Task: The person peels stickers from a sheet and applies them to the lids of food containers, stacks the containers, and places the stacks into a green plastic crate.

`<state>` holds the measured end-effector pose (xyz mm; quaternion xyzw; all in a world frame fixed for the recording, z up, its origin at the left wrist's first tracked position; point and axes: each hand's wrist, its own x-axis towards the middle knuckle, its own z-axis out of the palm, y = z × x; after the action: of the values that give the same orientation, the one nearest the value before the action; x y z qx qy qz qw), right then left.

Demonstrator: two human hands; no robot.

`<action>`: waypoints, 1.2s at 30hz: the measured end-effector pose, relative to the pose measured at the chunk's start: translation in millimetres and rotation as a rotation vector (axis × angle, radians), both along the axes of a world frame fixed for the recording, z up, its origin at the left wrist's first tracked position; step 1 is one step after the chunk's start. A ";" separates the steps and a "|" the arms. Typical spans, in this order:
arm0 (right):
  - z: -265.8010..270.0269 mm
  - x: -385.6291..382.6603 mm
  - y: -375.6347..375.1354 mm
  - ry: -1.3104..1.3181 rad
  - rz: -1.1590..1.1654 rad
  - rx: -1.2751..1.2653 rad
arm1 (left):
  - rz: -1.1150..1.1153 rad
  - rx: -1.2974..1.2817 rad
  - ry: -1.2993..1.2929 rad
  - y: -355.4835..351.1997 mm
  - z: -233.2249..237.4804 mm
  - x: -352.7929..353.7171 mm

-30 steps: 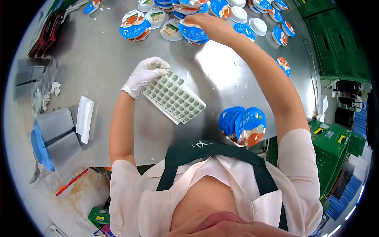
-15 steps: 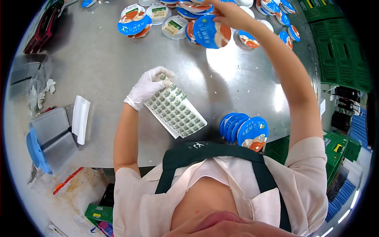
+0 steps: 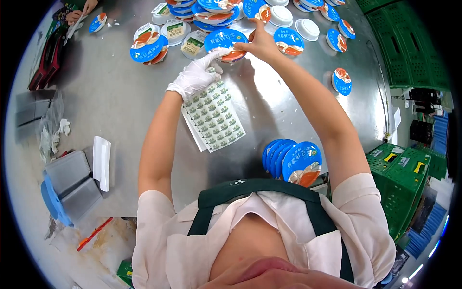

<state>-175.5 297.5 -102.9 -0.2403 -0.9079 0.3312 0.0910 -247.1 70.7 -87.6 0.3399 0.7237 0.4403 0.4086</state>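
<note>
My left hand (image 3: 196, 77), in a white glove, pinches a sheet of small green-and-white stickers (image 3: 216, 115) with white backing behind it. Its forefinger reaches onto the rim of a blue-lidded bowl (image 3: 225, 39). Bare, my right hand (image 3: 262, 42) has its thumb and forefinger spread apart. The thumb meets the right edge of that same bowl, while the forefinger is at the lower edge of another blue-lidded bowl (image 3: 256, 10). Close to my apron stands a row of several blue-lidded bowls (image 3: 301, 164), tilted on edge.
Stacked lidded bowls (image 3: 211, 17) and upturned white bowls (image 3: 307, 30) cover the table's far side. A white curled sheet (image 3: 101, 164) and grey trays (image 3: 72, 176) lie left. Another person's hand (image 3: 74, 17) shows far left. Green crates (image 3: 397, 178) stand right.
My left hand and the sticker sheet have moved up and right to the bowl. My right hand has come down and left, its thumb now at that bowl. Another person's hands have appeared far left.
</note>
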 end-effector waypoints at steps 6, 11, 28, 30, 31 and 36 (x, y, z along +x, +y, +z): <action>-27.8 -12.2 8.8 0.186 0.009 -0.142 | 0.030 0.107 -0.140 2.9 -7.8 -2.5; -17.6 -6.6 24.6 0.256 -0.151 -0.301 | 0.044 0.123 -0.075 4.0 -8.3 0.7; -12.5 -8.0 3.6 -0.113 0.113 0.170 | 0.031 0.141 -0.072 5.9 -16.4 2.7; -15.1 -6.5 3.7 0.017 -0.007 0.205 | 0.034 0.092 -0.097 6.1 -15.7 2.5; -16.1 -7.8 7.4 -0.029 -0.027 0.179 | 0.036 0.135 -0.106 6.3 -16.5 3.1; -10.0 -11.8 4.7 -0.207 0.021 -0.267 | -0.031 0.273 0.062 3.1 -23.9 4.7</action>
<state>-187.4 302.2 -112.9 -0.2736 -0.8629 0.4231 -0.0390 -242.4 73.8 -111.5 0.4173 0.6639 0.5175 0.3426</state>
